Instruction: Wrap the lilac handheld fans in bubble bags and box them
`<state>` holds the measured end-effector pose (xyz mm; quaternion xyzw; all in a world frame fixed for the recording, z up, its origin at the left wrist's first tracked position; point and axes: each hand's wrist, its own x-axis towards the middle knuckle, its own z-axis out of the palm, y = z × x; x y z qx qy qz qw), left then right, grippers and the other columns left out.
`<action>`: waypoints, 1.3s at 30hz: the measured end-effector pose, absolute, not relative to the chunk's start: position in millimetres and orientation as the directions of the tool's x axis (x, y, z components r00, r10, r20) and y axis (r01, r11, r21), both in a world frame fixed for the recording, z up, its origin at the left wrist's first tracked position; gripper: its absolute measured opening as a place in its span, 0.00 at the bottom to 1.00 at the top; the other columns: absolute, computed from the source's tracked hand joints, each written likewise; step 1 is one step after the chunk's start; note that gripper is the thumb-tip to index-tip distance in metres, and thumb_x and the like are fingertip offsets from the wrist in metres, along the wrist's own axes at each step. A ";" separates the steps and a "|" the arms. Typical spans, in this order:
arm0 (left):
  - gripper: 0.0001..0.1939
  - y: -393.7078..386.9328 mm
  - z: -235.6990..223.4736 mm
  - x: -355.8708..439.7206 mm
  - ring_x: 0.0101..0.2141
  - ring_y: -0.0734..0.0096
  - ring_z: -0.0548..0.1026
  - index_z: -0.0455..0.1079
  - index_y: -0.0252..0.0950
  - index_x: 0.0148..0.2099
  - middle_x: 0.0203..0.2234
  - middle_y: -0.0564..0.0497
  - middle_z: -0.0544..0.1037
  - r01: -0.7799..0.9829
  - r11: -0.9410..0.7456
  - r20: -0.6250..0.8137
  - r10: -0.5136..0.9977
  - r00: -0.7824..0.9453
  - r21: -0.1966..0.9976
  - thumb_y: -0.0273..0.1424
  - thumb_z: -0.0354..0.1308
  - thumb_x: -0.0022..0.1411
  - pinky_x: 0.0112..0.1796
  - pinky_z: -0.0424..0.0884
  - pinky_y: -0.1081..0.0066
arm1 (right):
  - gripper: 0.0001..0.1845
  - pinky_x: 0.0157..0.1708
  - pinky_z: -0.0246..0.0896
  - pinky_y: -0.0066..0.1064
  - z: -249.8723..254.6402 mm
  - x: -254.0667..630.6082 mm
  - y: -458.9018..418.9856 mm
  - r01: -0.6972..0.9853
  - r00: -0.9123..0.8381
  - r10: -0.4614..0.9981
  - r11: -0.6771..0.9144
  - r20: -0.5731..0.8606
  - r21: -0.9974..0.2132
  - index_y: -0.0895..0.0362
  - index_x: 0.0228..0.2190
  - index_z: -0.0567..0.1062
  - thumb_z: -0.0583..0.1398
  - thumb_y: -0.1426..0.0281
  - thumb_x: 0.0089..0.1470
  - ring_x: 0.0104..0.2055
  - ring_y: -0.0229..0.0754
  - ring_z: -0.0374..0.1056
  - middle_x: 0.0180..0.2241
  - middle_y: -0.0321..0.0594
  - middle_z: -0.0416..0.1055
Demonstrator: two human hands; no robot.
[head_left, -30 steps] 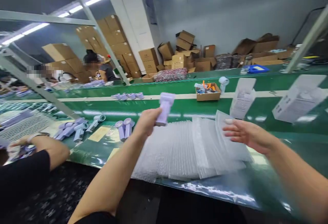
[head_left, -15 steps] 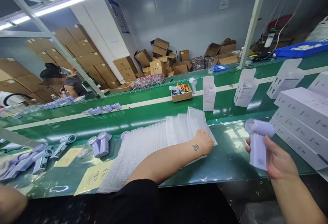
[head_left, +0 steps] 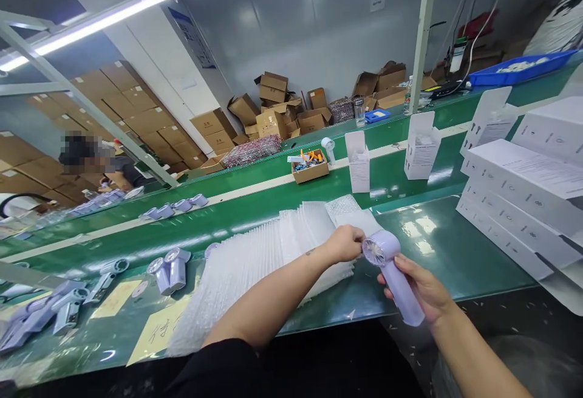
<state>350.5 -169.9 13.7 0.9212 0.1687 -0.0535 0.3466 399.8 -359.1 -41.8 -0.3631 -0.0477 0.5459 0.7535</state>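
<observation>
In my right hand [head_left: 426, 288] is a lavender handheld fan [head_left: 401, 282], gripped by its handle with the round grille tilted up and to the left. My left hand [head_left: 348, 243] is closed on the edge of a bubble-wrap bag [head_left: 348, 208] at the right end of a fanned row of such bags [head_left: 246, 264]. Its fingertips are partly hidden, close beside the fan's head. Two more lavender fans [head_left: 169, 270] stand left of the row, near a yellow handwritten paper [head_left: 159, 331].
White printed boxes [head_left: 510, 203] are stacked at right. Open white boxes [head_left: 359, 164] stand along the green belt [head_left: 255, 200], near a small carton of parts [head_left: 312, 170]. More fans [head_left: 45, 310] lie at far left. A co-worker [head_left: 98, 158] sits across the line.
My right hand has brought the fan leftward, close to my left hand, and tilted it. My left hand has shifted slightly left, and the end bag now leans lower. The view has turned a little.
</observation>
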 end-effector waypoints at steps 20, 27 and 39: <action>0.08 -185.9 8.3 322.0 0.32 0.66 0.68 0.65 0.34 0.37 0.30 0.46 0.70 -0.352 -0.933 0.282 -0.320 0.905 0.070 0.24 0.47 0.55 0.34 0.65 0.68 | 0.26 0.17 0.68 0.29 -27.0 396.3 -359.0 -0.585 0.599 0.734 0.129 -0.320 -0.800 0.52 0.43 0.67 0.68 0.64 0.42 0.27 0.43 0.72 0.30 0.36 0.73; 0.08 -215.7 -10.2 307.9 0.32 0.65 0.69 0.65 0.33 0.38 0.31 0.46 0.71 -0.267 -0.937 0.193 -0.226 0.955 0.226 0.26 0.50 0.54 0.33 0.66 0.69 | 0.18 0.21 0.69 0.29 -39.7 398.1 -355.2 -0.648 0.637 0.710 0.282 -0.300 -0.708 0.49 0.38 0.64 0.65 0.65 0.47 0.23 0.37 0.69 0.28 0.31 0.72; 0.09 -210.7 104.9 402.6 0.14 0.84 0.54 0.62 0.32 0.23 0.16 0.55 0.62 0.340 0.050 -0.339 0.290 0.895 0.939 0.24 0.57 0.54 0.17 0.45 0.77 | 0.10 0.13 0.64 0.30 67.7 479.6 -359.2 -0.207 0.524 0.681 -0.479 -0.510 -0.853 0.56 0.27 0.69 0.63 0.62 0.48 0.19 0.45 0.70 0.21 0.44 0.73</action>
